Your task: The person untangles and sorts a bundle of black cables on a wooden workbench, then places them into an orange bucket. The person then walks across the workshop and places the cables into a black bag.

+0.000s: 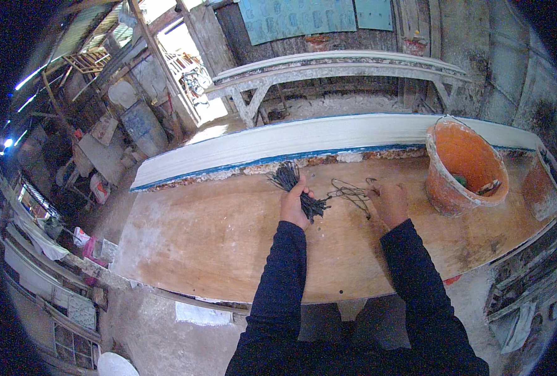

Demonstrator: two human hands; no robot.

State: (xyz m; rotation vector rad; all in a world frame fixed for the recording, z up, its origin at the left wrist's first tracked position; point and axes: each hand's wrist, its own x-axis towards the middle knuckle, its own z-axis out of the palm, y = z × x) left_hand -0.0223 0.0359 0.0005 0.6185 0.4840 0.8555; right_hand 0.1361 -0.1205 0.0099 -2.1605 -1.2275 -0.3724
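Note:
My left hand (pixel 295 205) is closed around a bundle of thin black wire-like strands (pixel 284 177). The bundle's loose ends fan out above the fist and stick out to its right. To the right of the bundle, several separate dark strands (pixel 352 192) lie loosely across the wooden tabletop (pixel 209 238). My right hand (pixel 390 204) is at their right end, its fingers bent together by a strand's tip. What lies between those fingertips is too small to make out. Both dark-sleeved forearms reach over the table's near edge.
An orange bucket (pixel 439 185) smeared with white stands right of my right hand, with small items inside. Beyond it is a reddish, white-smeared container (pixel 540 188). Long white strips with blue edging (pixel 328 135) run along the table's far side. A whitish bench (pixel 328 74) stands behind.

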